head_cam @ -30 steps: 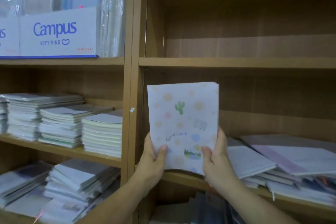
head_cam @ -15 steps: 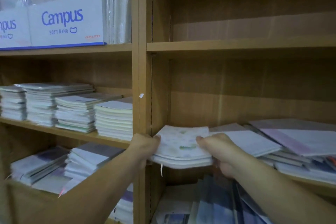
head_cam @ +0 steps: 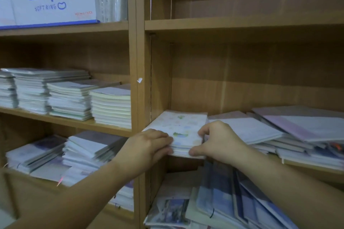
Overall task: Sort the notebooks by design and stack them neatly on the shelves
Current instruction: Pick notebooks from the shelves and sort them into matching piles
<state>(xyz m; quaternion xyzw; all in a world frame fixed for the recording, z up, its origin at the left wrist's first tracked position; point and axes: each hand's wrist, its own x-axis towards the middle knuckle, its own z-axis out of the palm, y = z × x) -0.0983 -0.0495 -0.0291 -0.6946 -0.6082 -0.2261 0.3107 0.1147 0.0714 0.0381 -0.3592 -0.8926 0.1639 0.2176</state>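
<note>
Head: placing step, pastel stack [head_cam: 183, 128] laid flat at left end of shelf [head_cam: 316, 170], beside loose pile [head_cam: 270, 132]. Gripped at near-left corner by left hand [head_cam: 149, 145], pinched at near-right corner by right hand [head_cam: 217, 141]. Next, probably: push back, square edges, release.

Notebook stack [head_cam: 178, 126]: a second ago upright with its cactus cover facing the camera; now flat at the left end of the shelf [head_cam: 307, 171], beside the side wall and further in than half a second ago.
Left grip [head_cam: 149, 145]: gone from the cover's lower left corner to the front left corner, fingers on top.
Right grip [head_cam: 217, 141]: gone from the lower right edge to the front right corner, thumb at the front edge, fingers curled over the top.
</note>
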